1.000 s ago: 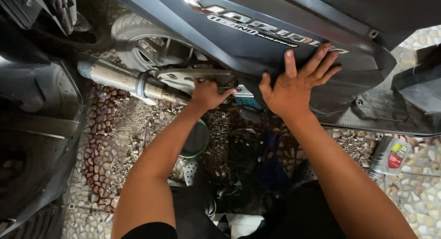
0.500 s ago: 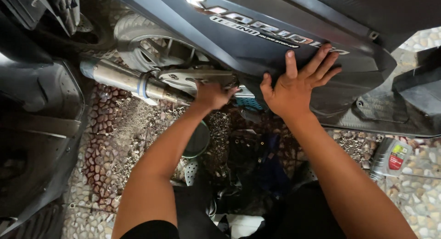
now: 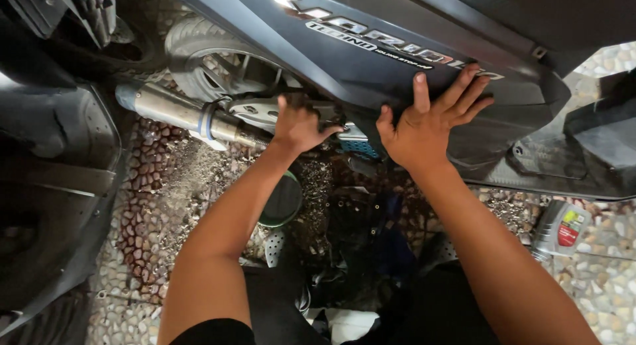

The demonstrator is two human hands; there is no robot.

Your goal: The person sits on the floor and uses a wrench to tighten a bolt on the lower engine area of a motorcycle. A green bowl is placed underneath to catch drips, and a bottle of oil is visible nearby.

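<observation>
Scooter side panel [image 3: 371,60], dark blue, spans the top; your right hand [image 3: 424,123] lies flat on it, fingers spread, gripping nothing. Exhaust pipe [image 3: 179,113] runs beneath. Your left hand [image 3: 298,125] is curled under the panel near the pipe; its hold cannot be told. Grey oil bottle [image 3: 562,229] lies well apart on the pebbles.

Both bare arms are stretched forward from the bottom edge, elbows slightly bent, forearms angled in toward each other. The left hand [image 3: 299,125] is seen from the back, knuckles up, fingers curled under and mostly hidden, thumb poking off to the right. The right hand [image 3: 424,125] is laid flat, palm down, fingers spread and fanned up-right, thumb held out to the left.
</observation>
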